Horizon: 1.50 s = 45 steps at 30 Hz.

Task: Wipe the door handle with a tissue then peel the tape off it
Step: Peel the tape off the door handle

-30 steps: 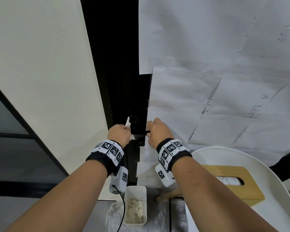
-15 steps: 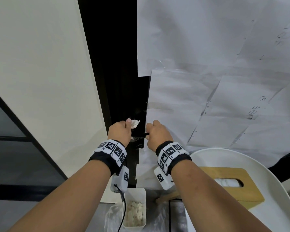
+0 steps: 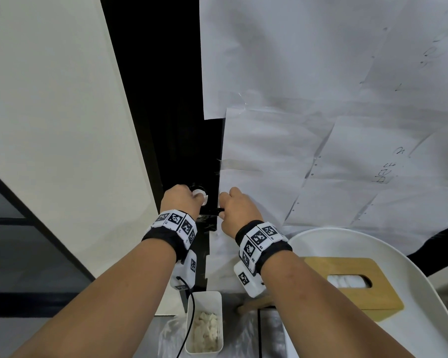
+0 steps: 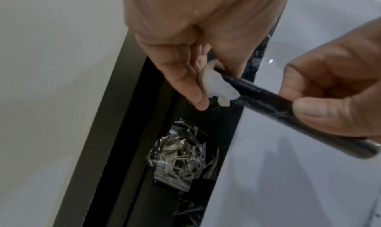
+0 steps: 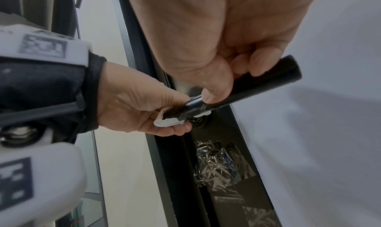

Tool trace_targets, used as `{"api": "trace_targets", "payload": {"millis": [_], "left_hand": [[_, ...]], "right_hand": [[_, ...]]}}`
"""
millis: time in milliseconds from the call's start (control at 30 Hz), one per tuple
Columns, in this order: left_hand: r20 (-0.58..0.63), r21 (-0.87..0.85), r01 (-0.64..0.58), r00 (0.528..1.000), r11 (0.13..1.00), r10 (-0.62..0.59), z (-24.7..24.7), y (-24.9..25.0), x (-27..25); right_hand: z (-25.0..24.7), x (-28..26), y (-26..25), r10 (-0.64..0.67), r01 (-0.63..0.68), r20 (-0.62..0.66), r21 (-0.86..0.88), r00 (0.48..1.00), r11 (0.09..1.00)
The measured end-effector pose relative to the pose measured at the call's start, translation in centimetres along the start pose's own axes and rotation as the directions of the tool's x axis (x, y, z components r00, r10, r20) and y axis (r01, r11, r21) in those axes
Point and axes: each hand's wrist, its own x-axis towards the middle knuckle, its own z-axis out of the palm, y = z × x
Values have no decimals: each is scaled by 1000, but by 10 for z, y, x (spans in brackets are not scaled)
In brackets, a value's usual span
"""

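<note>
Left hand (image 4: 185, 39) pinches tissue (image 4: 218, 87) around door handle (image 4: 268, 100); right hand (image 5: 226, 43) grips its free end. Only the wrist views show crumpled clear tape (image 5: 216, 162) below.

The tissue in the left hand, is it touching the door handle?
Touching. The left wrist view shows the white tissue wrapped against the black door handle, pressed there by the left hand.

The left hand (image 3: 179, 200) has slid the tissue (image 3: 200, 196) toward the handle's base.
</note>
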Motion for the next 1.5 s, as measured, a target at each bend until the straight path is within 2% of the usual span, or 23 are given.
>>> {"api": "trace_targets", "payload": {"millis": [133, 233, 400, 567, 633, 767, 833, 900, 1100, 1233, 1367, 1433, 1500], "left_hand": [[-17, -77, 17, 1000, 997, -19, 1, -4, 0], [-9, -198, 64, 998, 978, -67, 1, -10, -3], [143, -455, 216, 975, 864, -168, 7, -22, -13], [243, -548, 324, 944, 771, -225, 5, -16, -13], [331, -620, 423, 905, 661, -269, 8, -18, -7], [519, -723, 587, 810, 364, -273, 1, -10, -7], [563, -730, 621, 783, 286, -264, 0, -8, -8], [566, -722, 621, 784, 306, -255, 2, -8, -8], [515, -682, 559, 825, 472, -234, 7, -13, -10], [462, -588, 496, 854, 639, -237, 6, -18, -6], [349, -483, 336, 921, 809, -175, 4, -18, -7], [229, -386, 236, 961, 892, -155, 2, -15, -8], [88, -323, 162, 986, 932, -141, -1, -11, -10]], "right_hand": [[-1, 1, 0, 0, 0, 15, 1, 1000, 1000], [-1, 0, -1, 5, -5, 14, 10, 1000, 1000], [0, 0, 0, 2, -2, 19, 21, 1000, 1000], [-1, -1, -2, 1, -2, 16, 20, 1000, 1000], [-2, -2, -2, -1, 1, 15, 10, 1000, 1000], [-2, -2, -2, -5, 5, 18, 5, 1000, 1000], [-2, -1, -2, -5, 5, 22, 1, 1000, 1000], [-2, -1, -1, -4, 4, 27, 1, 1000, 1000], [-2, -1, -2, 6, -6, 22, 12, 1000, 1000], [0, 1, -1, 5, -6, 23, 13, 1000, 1000], [-1, 1, 0, 0, -1, 22, 17, 1000, 1000], [-1, 1, 0, 3, -3, 16, 17, 1000, 1000], [-1, 1, -1, 6, -7, 14, 18, 1000, 1000]]}}
